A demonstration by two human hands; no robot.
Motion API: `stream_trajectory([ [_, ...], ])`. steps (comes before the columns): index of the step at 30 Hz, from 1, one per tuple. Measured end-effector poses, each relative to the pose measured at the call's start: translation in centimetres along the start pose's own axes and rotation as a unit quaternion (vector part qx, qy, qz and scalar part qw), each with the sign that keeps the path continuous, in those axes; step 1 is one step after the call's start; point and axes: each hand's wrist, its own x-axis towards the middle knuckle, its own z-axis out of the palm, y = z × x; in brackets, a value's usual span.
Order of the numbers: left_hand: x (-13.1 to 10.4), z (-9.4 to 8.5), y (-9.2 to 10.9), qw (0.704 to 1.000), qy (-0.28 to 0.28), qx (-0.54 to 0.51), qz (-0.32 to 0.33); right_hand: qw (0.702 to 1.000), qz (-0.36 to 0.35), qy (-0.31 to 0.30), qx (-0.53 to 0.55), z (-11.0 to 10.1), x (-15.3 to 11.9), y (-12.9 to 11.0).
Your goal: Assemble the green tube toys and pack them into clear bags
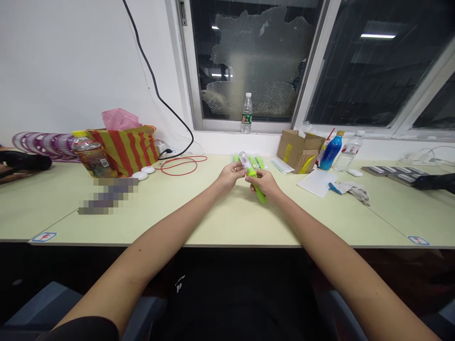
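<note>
Above the table, both my hands are on a slim bright-green item with a clear domed cap point(261, 195); its exact kind I cannot make out. It is tilted, with the clear end up and away from me and the green end down toward me. My left hand point(229, 179) pinches it near the clear cap from the left. Wrapped round its green body is my right hand point(268, 183). Just behind lie several similar green items in clear wrapping point(261, 162), partly hidden by my hands and the held one.
Behind, a water bottle point(246, 113) stands on the sill. At right are a cardboard box point(297, 149), a blue bottle point(330, 150), white paper point(316, 183) and a glove point(356, 191). At left are a striped bag point(130, 151), a drink bottle point(94, 158) and a red cable point(179, 171).
</note>
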Motion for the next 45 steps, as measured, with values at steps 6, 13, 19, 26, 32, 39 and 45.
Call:
stream_trajectory([
  [6,-0.4,0.7,0.4,0.996,0.050,0.072,0.008,0.992,-0.047,0.035,-0.110,0.1,0.0,0.6],
  [13,-0.7,1.5,0.1,0.987,0.144,0.067,0.033,0.944,-0.143,0.118,-0.273,1.2,-0.2,0.8],
  [19,-0.2,0.4,0.4,0.998,0.052,0.001,0.020,0.985,0.093,-0.134,0.059,0.5,-0.6,-0.5],
  [26,-0.6,1.0,0.8,1.000,-0.001,-0.024,0.002,0.960,0.132,-0.179,0.168,0.7,-0.5,-0.9],
  [32,-0.5,1.2,-0.5,0.992,0.116,0.027,0.030,0.998,0.018,-0.030,-0.042,1.7,-0.2,0.7],
  [39,-0.7,1.3,0.2,0.988,0.150,0.015,0.017,0.970,-0.086,0.029,-0.226,1.5,-0.3,1.1],
  [45,-1.0,1.6,0.5,0.974,0.199,0.105,0.028,0.973,-0.083,0.038,-0.211,2.1,-0.6,0.4],
])
